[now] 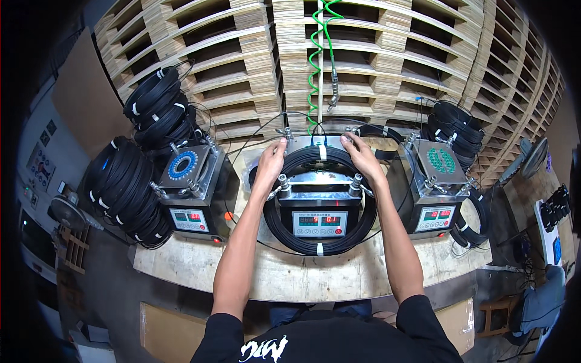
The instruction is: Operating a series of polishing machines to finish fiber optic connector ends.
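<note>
A large coil of black cable [272, 227], bound with white ties, rings the middle bench machine [319, 224] with its lit red display. My left hand [272, 158] is at the machine's rear left corner, thumb up beside a rear clamp post [288, 134]. Its other fingers curl down, and what they grip is hidden. At the rear right corner, my right hand [362, 157] has its fingers bent close by the other rear clamp post [350, 131], their contact unclear. Between the hands, two thin leads enter the machine's metal plate [305, 143].
Similar machines stand at left [192, 199] and right [437, 199] on the wooden bench [200, 266]. Black cable coils [121, 187] pile up at far left, with more coils [454, 130] at back right. A green spiral air hose [314, 78] hangs before stacked pallets [224, 57].
</note>
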{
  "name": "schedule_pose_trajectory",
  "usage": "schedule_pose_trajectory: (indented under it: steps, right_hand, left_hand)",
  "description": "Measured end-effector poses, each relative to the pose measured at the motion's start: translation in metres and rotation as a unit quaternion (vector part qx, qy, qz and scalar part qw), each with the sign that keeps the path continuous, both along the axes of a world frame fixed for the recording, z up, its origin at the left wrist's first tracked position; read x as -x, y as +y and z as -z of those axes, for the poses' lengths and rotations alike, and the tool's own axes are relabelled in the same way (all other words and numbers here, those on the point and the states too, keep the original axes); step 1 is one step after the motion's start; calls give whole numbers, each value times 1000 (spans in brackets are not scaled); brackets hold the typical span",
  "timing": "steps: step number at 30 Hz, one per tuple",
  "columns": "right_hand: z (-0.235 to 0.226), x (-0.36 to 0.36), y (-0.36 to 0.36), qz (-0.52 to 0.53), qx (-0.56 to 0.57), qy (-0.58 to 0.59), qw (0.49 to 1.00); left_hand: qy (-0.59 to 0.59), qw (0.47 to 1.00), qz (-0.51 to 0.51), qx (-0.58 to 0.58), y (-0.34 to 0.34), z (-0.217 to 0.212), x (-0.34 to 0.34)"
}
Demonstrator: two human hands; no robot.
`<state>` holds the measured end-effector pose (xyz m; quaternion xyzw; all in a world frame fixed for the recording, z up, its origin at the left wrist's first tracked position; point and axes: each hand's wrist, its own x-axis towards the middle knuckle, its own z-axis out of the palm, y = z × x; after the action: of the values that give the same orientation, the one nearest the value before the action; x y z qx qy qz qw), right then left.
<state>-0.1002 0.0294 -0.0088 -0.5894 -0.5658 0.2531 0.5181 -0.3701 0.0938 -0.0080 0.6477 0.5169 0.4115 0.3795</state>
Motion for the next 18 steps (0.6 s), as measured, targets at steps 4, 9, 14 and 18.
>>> schedule_pose_trajectory:
  steps: [4,9,14,18]
  right_hand:
    - [2,-1,1,-11,0,16,1000]
    - [-2,4,-2,3,11,14,1000]
    - [-1,-1,-1,19,32,-6,999]
    - [-1,1,0,19,22,-12,1000]
  left_hand:
    - [-21,1000,7,8,-1,-3,-1]
    - [-17,1000,4,16,-5,-5,1]
    - [-16,999,28,28,-4,-7,0]
    - [-21,1000,8,-15,-2,1,1]
